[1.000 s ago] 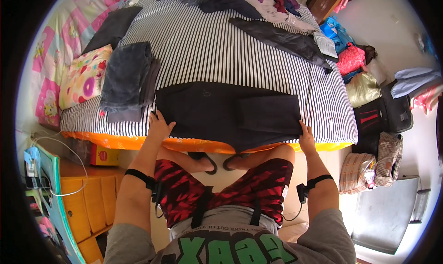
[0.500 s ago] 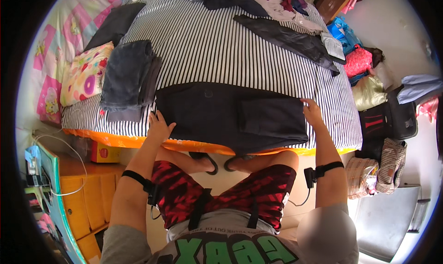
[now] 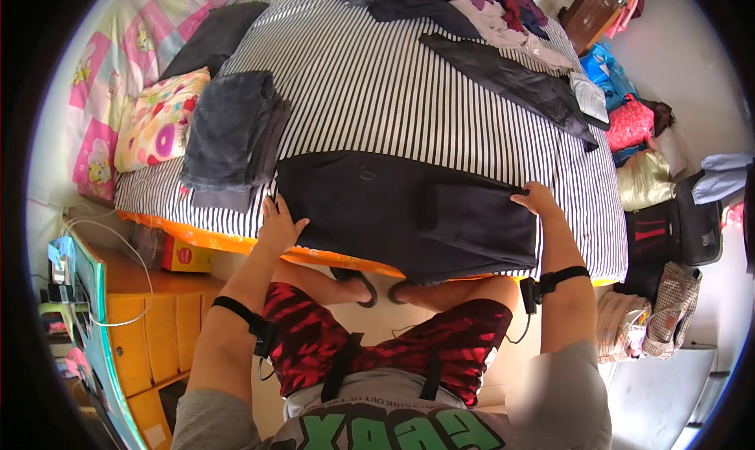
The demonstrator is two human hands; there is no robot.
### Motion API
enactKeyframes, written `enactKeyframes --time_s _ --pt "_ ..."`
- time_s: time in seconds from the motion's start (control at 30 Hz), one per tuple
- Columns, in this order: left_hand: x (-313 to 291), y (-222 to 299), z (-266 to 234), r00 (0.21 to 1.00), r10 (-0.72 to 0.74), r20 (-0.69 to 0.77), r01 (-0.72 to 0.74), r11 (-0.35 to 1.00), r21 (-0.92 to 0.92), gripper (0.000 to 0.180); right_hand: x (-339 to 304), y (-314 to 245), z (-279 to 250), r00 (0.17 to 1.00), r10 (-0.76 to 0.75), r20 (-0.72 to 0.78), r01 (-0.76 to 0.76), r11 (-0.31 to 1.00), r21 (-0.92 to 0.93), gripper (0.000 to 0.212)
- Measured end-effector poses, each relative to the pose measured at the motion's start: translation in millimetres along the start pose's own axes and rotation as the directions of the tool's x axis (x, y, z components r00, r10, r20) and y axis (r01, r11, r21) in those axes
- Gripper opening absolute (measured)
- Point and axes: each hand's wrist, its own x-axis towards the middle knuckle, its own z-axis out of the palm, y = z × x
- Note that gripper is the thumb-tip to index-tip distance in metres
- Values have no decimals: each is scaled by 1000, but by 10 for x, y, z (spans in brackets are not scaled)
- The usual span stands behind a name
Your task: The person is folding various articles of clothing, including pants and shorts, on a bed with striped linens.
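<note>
A pair of black trousers [image 3: 354, 206] lies across the near side of the striped bed, with a folded-over section [image 3: 476, 218] on its right half. Its lower edge hangs a little over the bed's front edge. At the left end, my left hand [image 3: 281, 226] rests beside the cloth, fingers stretched and apart, holding nothing. My right hand [image 3: 536, 197] pinches the upper right corner of the trousers between thumb and fingers. Left of the trousers sits a stack of folded dark grey trousers [image 3: 232, 131].
A patterned pillow [image 3: 163, 119] and a dark cushion [image 3: 212, 39] lie at the bed's left. Dark leggings [image 3: 511, 80] and a heap of clothes [image 3: 491, 21] spread over the far right. Bags [image 3: 649, 237] stand along the right wall; a wooden cabinet [image 3: 149, 332] stands at lower left.
The whole view has shifted, so the bed and its contents sit slightly lower and further right. My right hand has closed on the trousers' corner; my left hand stays at their left end.
</note>
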Motion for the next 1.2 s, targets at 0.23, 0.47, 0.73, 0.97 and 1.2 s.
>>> enactKeyframes --time_s 0.23,0.47,0.73,0.97,1.2 --pt "16 24 -23 999 -36 2 36 999 6 98 -284 -112 493 931 41 -362 29 982 187 60" --pt "-12 32 -68 999 -28 29 29 999 -25 99 -1223 -345 883 922 -161 -352 94 975 -199 58" --pt "-32 19 -91 998 -42 35 43 998 -45 100 -1299 -389 1004 940 -38 -339 -19 986 -164 61" --pt "-116 -174 -17 974 25 -223 -87 958 -272 94 -1359 -960 725 853 -354 -383 392 920 24 68" --pt "13 -390 97 945 -327 -35 219 705 -675 80 -1545 -1685 956 982 -178 -58 176 983 -51 73"
